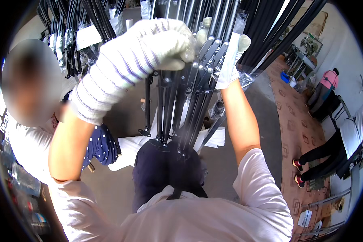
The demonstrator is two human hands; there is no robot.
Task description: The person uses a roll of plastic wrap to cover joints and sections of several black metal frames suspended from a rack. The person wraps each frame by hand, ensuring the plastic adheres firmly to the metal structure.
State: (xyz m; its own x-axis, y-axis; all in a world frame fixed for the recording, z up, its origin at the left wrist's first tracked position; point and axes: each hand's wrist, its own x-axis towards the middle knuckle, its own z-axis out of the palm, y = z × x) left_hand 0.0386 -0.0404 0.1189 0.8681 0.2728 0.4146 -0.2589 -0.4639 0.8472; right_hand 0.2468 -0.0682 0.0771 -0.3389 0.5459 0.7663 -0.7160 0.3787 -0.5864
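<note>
Gripping the upper ends of a bundle of black metal rods (189,101), the gloved left hand (157,44) is closed around them, while the gloved right hand (232,60) clasps the same bundle from the other side, above the person's lap.

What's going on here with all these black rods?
A person in white work gloves has both hands raised to a bundle of black metal rods with silver rivets, like a folding frame. The left hand grips the top of the bundle; the right hand holds it from the other side. The rods' lower ends reach down toward the person's dark apron. More black rods hang behind. Another person sits close on the left, and others stand farther off on a patterned carpet.
</note>
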